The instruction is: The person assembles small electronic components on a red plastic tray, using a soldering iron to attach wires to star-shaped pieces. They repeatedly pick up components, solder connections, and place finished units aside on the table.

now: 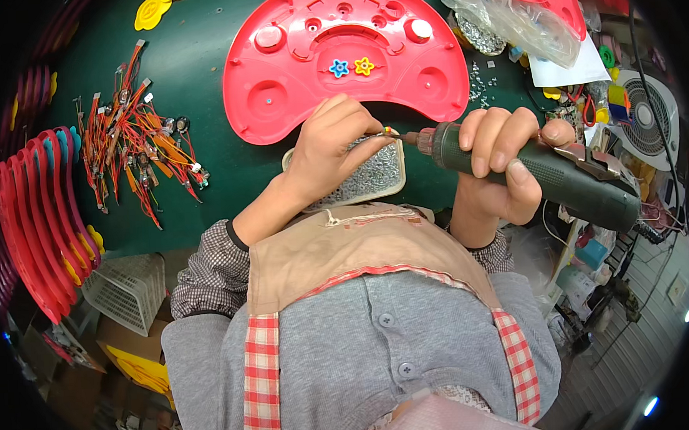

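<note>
My right hand [503,150] grips a dark green electric screwdriver [539,177], its bit pointing left. At the bit's tip, my left hand [341,140] pinches a tiny piece with a yellow and red end between thumb and forefinger; whether it is a screw cannot be told. Beneath my left hand lies a pale tray [402,181] full of small metal screws [371,173]. Beyond both hands rests a red curved plastic panel [345,94], hollow side up, with a blue star-shaped part [339,68] and a yellow star-shaped part [364,66] at its middle.
Wired electronic parts [136,132] lie heaped on the green table [199,54] at left. Red plastic frames [39,211] stand stacked at the table's left edge. Loose screws [477,85], a clear plastic bag [515,20] and white paper [568,67] are at right, near a fan [645,112].
</note>
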Demonstrator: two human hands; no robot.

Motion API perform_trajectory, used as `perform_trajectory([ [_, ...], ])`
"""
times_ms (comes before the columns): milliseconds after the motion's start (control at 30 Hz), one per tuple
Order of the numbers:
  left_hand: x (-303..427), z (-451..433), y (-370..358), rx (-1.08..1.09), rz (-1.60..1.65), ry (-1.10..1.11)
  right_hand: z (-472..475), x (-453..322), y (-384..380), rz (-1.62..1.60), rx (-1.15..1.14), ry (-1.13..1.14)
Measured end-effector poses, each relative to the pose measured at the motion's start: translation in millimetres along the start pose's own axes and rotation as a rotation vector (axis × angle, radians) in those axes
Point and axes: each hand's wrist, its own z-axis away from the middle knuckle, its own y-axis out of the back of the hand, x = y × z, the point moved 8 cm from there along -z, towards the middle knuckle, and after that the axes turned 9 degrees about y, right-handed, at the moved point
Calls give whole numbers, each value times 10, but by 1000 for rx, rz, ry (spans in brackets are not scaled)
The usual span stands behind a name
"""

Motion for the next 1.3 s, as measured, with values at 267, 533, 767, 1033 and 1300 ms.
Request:
perform_trajectory([
  [267,-32,51,117,41,120,-37,-40,25,-122,-14,13,-2],
  [533,-41,105,186,180,209,-25,-81,34,-146,-18,30,1],
  [767,64,182,385,278,-182,-143,-138,266,-372,24,-70,29],
  [1033,-199,532,-312,-291,-509,21,-149,1111,-613,-69,-119,57],
  [1300,-140,549,-173,-76,-330,-34,-42,1535,-934,-12,-241,-26],
])
